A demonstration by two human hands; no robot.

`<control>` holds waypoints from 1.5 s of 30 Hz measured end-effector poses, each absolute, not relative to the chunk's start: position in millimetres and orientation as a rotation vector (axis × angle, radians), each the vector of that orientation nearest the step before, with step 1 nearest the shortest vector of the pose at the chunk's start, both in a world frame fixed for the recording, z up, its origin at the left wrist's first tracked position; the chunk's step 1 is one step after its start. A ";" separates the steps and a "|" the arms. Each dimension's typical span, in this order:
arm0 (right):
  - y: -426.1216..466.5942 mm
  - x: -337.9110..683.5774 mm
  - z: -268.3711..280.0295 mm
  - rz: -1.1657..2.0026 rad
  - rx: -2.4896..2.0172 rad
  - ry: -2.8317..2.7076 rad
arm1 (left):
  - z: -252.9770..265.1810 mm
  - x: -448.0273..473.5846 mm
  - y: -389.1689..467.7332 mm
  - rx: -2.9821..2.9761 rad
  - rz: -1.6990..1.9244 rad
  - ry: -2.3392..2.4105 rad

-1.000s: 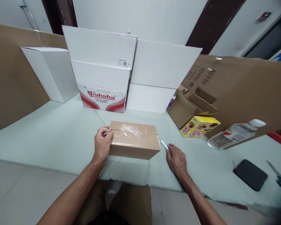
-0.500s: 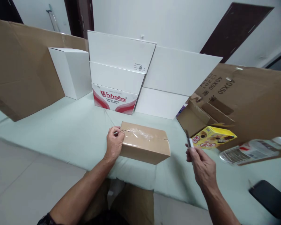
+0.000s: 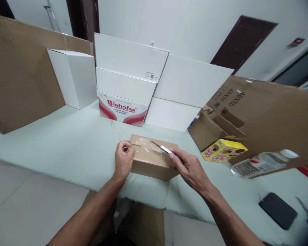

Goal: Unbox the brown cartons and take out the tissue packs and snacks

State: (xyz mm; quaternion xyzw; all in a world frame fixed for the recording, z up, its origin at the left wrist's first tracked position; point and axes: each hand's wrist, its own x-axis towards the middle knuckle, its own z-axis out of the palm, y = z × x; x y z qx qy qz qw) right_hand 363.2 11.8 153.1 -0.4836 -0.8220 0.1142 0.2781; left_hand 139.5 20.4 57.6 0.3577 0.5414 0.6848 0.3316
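Observation:
A small brown cardboard box lies on the table in front of me, with clear tape across its top. My left hand is closed at the box's left end, its thumb and fingers pinching the top edge beside a short dark slit. In my right hand is a thin knife with a white handle. Its dark blade points left over the taped top, and whether the tip touches the box I cannot tell. The right hand is over the box's right end and hides part of it.
Behind the box stand a Wahaha carton and a white box. On the right are an open brown carton, a yellow snack box, a clear plastic bottle and a black phone-like object.
My right hand has brought the knife leftward from beside the yellow box to above the cardboard box. The left hand keeps its hold at the left end. The view has shifted slightly.

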 end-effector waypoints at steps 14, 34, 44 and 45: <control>25.5 359.8 129.3 0.346 -1.391 -2.060 | 62.9 117.3 22.5 1.292 1.542 1.213; 33.5 352.0 168.7 0.375 -1.445 -2.532 | 49.2 114.8 29.0 1.380 1.548 1.114; 36.5 335.0 175.1 0.157 -1.412 -2.722 | 44.7 115.3 30.9 1.381 1.568 1.109; 36.6 331.5 175.5 0.114 -1.414 -2.738 | 44.2 115.4 31.1 1.381 1.570 1.111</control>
